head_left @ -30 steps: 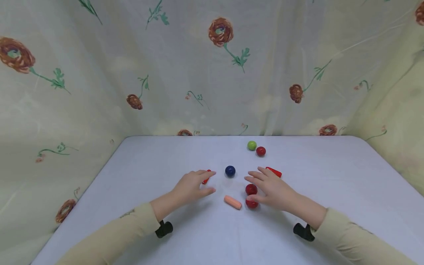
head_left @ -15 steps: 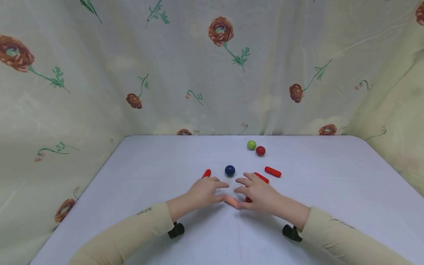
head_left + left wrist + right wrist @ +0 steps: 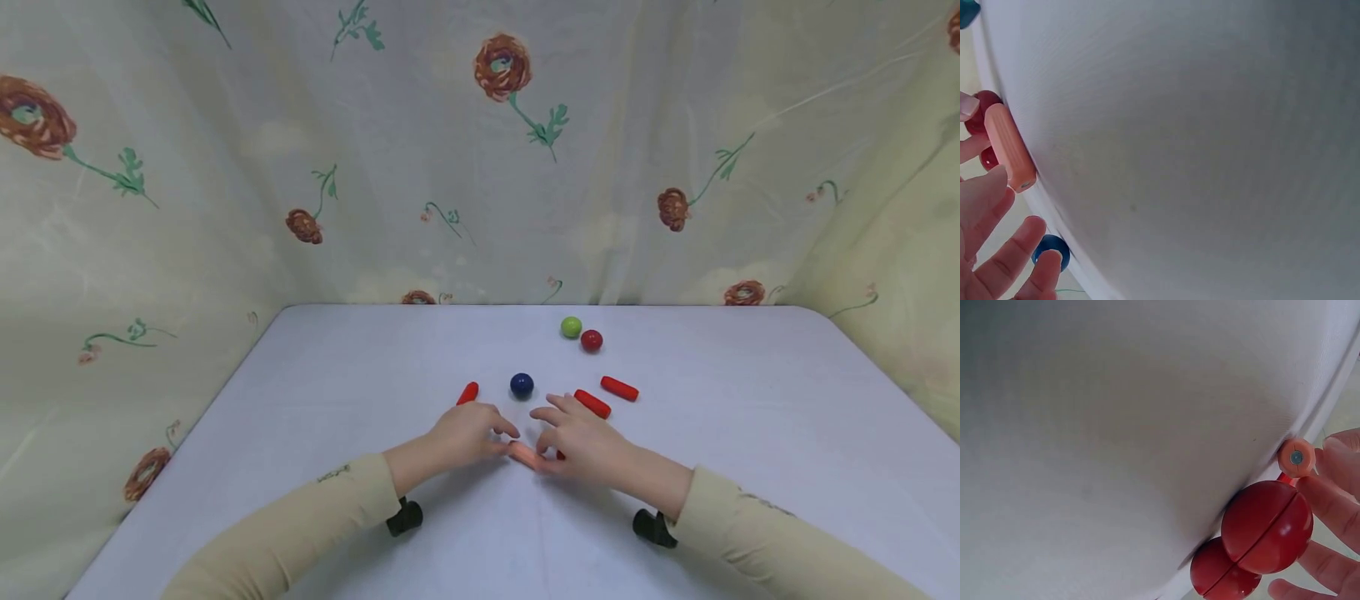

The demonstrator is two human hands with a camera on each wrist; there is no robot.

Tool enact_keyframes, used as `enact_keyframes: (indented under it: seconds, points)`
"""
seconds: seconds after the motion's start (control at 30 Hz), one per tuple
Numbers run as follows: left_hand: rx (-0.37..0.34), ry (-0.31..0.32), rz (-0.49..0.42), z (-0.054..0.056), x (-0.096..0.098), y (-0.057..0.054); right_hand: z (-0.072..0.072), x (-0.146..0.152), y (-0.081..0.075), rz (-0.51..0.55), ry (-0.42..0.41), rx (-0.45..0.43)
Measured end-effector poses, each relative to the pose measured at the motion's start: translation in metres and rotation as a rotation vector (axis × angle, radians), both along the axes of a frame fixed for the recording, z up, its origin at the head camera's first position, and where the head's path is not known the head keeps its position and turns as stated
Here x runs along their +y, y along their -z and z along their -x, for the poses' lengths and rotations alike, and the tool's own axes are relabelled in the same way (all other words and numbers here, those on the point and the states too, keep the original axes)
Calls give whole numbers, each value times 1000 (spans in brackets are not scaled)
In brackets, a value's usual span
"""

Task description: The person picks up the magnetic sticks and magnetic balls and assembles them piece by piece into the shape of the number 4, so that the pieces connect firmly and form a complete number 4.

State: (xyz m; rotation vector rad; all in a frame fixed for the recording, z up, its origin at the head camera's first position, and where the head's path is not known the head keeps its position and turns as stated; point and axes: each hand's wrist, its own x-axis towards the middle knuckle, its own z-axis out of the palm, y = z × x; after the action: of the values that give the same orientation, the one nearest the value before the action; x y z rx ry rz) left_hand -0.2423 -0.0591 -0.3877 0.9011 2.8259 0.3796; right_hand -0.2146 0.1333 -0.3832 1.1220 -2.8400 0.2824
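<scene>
A short orange rod [image 3: 523, 455] with a grey disc in its end [image 3: 1296, 457] lies on the white tabletop between both hands. My left hand [image 3: 465, 435] reaches its left end; the thumb is right at the rod in the left wrist view, with the other fingers loosely bent and apart from it. At its right end, my right hand [image 3: 588, 447] pinches with thumb and curled index finger. Two glossy red balls [image 3: 1266, 526] sit beside the rod under my right hand, mostly hidden in the head view. Beyond the fingers rests a dark blue ball [image 3: 522, 385].
Two red rods [image 3: 592, 404] lie just past my right hand, and another red rod [image 3: 468, 392] is partly behind the left. A green ball [image 3: 572, 327] and a red ball [image 3: 592, 340] stand near the table's back edge. A flowered curtain hangs behind.
Both hands have moved inward to the orange rod, the right hand uncovering a second red rod and covering the red balls. Since half a second ago, the right index finger has curled down.
</scene>
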Motion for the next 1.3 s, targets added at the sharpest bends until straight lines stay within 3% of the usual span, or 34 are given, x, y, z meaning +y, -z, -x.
enact_keyframes:
  seconds: [0.47,0.6,0.97,1.3]
  points:
    - [42,-9,52,0,1,5,9,-8,3,-60,2,2]
    - [44,-20,57,1,0,6,13,-12,0,-82,31,-33]
    - [-72,-81,19,14,3,-3,27,-19,-7,-183,90,-74]
    - [-131,-126,10,27,9,0,45,-17,-12,-217,157,-146]
